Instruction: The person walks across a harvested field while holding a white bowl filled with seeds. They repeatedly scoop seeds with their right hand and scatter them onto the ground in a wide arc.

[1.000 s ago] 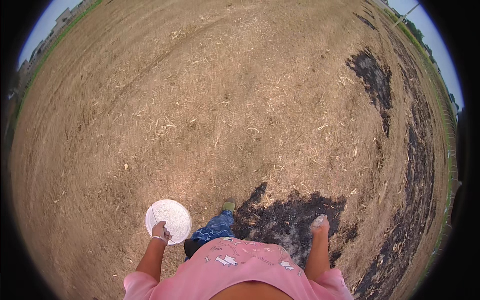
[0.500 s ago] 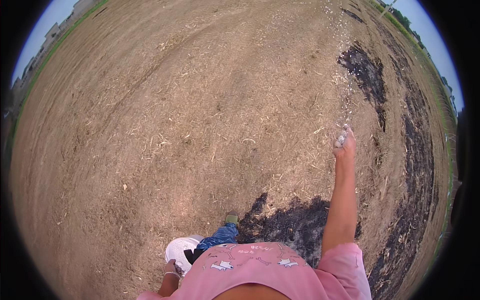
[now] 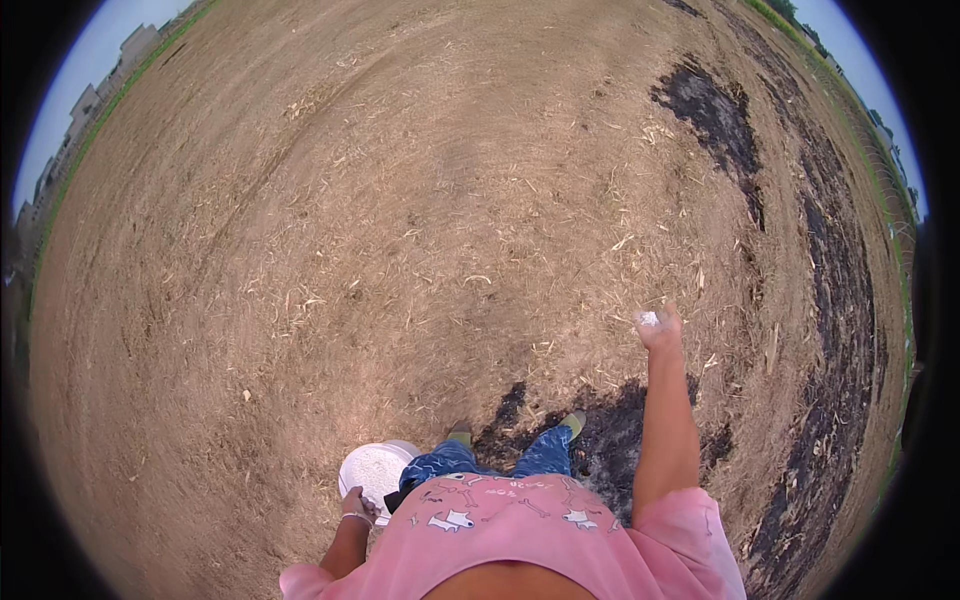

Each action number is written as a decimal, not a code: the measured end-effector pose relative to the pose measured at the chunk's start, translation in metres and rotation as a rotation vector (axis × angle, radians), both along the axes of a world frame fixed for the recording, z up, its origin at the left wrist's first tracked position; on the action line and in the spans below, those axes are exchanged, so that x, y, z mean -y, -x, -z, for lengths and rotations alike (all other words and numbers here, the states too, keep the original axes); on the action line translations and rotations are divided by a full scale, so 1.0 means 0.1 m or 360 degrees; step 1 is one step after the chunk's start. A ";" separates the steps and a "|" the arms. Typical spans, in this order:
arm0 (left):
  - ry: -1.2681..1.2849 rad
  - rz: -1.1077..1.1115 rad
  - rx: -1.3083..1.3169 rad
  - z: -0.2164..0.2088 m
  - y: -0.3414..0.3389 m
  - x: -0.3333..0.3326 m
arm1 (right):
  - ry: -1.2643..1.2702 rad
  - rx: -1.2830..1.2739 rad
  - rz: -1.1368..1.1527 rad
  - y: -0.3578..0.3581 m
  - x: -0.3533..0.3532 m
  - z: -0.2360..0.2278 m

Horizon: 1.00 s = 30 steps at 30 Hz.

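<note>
My left hand [image 3: 359, 503] is closed on the near edge of a white bucket [image 3: 346, 474], which hangs beside my left hip. White granules [image 3: 380, 466] fill the bucket to near its top. Out in front on the right, my right arm is stretched over the field. My right hand [image 3: 658, 329] is cupped, palm up, with a small heap of white granules [image 3: 649, 318] in it. The exact curl of its fingers is hard to make out.
Dry brown soil [image 3: 420, 250] strewn with straw spreads ahead. Blackened, burnt patches [image 3: 715, 115] lie on the right, and a dark shadow [image 3: 610, 440] falls by my feet. Green strips, buildings [image 3: 140, 42] and trees line the far edges.
The spray of white granules in the air ahead is gone. My right hand has come back nearer and slightly left, holding fewer granules. My right foot now shows.
</note>
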<state>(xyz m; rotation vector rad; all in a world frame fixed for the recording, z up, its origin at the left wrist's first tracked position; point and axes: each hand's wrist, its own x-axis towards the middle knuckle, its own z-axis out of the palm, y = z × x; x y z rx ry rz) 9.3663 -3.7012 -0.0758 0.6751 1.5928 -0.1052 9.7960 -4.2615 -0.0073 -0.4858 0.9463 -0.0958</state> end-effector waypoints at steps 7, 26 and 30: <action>-0.0056 0.0494 0.0123 -0.41 -0.78 0.15 | 0.0438 0.1414 -0.0432 -0.45 -0.21 -2.15; 0.0134 0.2271 0.0619 -1.65 -2.38 2.78 | 0.1954 -0.0073 -0.2045 1.90 -1.64 0.81; 0.0114 0.2690 0.0924 -1.88 -2.54 3.46 | 0.1682 -0.0496 -0.1835 1.82 -1.14 0.70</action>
